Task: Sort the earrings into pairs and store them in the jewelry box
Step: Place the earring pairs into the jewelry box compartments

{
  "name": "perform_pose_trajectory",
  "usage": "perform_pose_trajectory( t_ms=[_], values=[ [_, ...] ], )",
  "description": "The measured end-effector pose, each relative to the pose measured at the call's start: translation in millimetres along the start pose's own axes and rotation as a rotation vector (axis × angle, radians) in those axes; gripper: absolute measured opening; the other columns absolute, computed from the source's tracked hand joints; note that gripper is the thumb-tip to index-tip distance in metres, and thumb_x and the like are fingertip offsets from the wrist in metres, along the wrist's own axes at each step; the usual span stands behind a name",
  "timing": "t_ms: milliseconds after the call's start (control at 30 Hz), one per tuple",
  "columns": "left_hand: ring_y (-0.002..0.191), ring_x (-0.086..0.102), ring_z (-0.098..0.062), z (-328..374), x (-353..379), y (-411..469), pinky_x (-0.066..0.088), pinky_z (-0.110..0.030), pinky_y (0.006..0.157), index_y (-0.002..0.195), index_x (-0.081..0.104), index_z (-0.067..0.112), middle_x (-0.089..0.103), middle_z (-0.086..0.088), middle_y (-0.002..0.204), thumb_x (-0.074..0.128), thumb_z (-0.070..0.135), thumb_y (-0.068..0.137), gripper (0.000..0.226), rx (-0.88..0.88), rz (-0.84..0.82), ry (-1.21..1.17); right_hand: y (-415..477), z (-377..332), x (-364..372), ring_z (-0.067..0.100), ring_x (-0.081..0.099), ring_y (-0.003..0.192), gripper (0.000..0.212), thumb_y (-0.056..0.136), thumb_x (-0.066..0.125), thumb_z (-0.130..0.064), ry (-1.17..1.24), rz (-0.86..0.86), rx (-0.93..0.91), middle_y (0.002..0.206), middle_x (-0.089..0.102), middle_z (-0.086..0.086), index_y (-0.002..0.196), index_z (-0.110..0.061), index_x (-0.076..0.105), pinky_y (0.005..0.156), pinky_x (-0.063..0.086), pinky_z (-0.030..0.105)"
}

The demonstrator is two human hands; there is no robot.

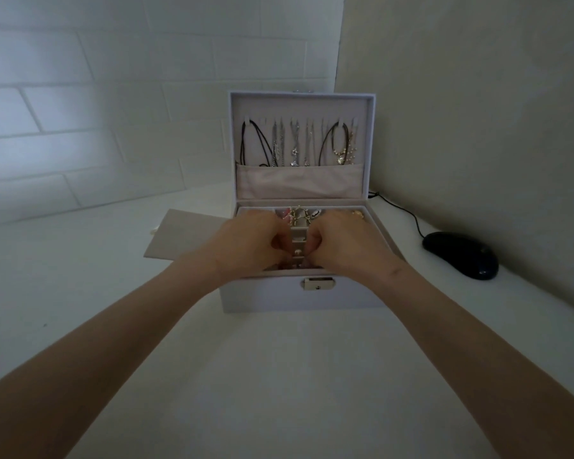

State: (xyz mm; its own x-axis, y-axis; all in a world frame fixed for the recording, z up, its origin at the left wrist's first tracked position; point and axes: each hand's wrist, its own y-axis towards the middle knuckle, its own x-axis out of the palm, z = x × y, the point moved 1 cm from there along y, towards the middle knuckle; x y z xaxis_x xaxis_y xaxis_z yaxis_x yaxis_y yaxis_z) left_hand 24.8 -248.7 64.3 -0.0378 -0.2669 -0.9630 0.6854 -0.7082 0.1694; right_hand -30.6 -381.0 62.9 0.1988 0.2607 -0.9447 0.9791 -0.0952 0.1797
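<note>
Just left of your left knuckles, a beige liner (179,233) is lying flat on the table (279,376), one edge hidden behind the jewelry box (262,299). Your left hand (249,246) is reaching into the box's top tray, fingers curled toward the centre divider; what they are pinching, if anything, cannot be told. Between both sets of fingertips a small pale stud (297,251) is sitting in a slot. Just beyond your fingers, earrings (299,213) are lying in compartments, with necklaces (295,144) hanging in the upright lid (300,104) above. Your right hand (345,243) is curling likewise, its contents hidden. Well right of those fingers, a black mouse (459,255) is resting.
</note>
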Motion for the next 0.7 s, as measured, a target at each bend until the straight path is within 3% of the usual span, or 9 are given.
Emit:
perform_pose_trajectory(
  t_ms=[100,267,367,467,600,700],
  values=[
    [0.075,0.049,-0.01,-7,-12,-12,0.038,-0.023,0.065,0.085,0.064,0.024,0.054,0.012,0.08,0.063,0.029,0.084,0.005,-0.072,0.163,-0.095,-3,12,-6,0.006,0.057,0.072,0.003,0.078,0.072,-0.022,0.177,-0.014,0.03,0.068,0.061,-0.013,0.075,-0.023,0.072,0.062,0.04,0.02],
    [0.061,0.043,0.003,-12,-18,-51,0.027,-0.009,0.054,0.084,0.058,0.025,0.051,0.017,0.069,0.058,0.029,0.088,0.005,-0.198,0.468,-0.104,-16,51,-14,-0.002,0.051,0.053,0.01,0.079,0.071,-0.022,0.43,0.249,0.072,0.061,0.057,-0.013,0.07,-0.023,0.067,0.055,0.037,0.01],
    [0.055,0.047,-0.006,-4,-3,-81,0.029,-0.017,0.049,0.08,0.056,0.022,0.057,0.013,0.067,0.06,0.029,0.086,0.01,-0.229,0.535,0.032,-25,72,-11,-0.007,0.05,0.051,0.014,0.08,0.07,-0.018,0.48,0.347,0.124,0.062,0.059,-0.01,0.07,-0.026,0.064,0.051,0.035,0.006],
    [0.05,0.055,-0.02,2,12,-107,0.032,-0.021,0.042,0.073,0.056,0.019,0.06,0.007,0.062,0.069,0.024,0.08,0.016,-0.248,0.571,0.198,-36,84,-4,-0.001,0.05,0.056,0.009,0.081,0.069,-0.017,0.444,0.411,0.16,0.073,0.063,-0.003,0.076,-0.024,0.066,0.057,0.036,0.014],
    [0.068,0.06,-0.03,-1,30,-122,0.041,-0.029,0.045,0.086,0.06,0.01,0.063,-0.008,0.077,0.077,0.024,0.07,0.027,-0.299,0.547,0.255,-54,91,2,0.005,0.049,0.063,0.013,0.084,0.064,-0.013,0.478,0.49,0.206,0.089,0.064,0.001,0.084,-0.025,0.066,0.059,0.036,0.007],
    [0.087,0.06,-0.039,-3,40,-118,0.05,-0.04,0.064,0.097,0.059,0.004,0.063,-0.019,0.104,0.08,0.022,0.066,0.042,-0.289,0.513,0.249,-62,93,4,0.005,0.05,0.065,0.016,0.084,0.061,-0.008,0.513,0.52,0.221,0.094,0.064,0.004,0.086,-0.023,0.065,0.059,0.037,0.005]
  ],
)
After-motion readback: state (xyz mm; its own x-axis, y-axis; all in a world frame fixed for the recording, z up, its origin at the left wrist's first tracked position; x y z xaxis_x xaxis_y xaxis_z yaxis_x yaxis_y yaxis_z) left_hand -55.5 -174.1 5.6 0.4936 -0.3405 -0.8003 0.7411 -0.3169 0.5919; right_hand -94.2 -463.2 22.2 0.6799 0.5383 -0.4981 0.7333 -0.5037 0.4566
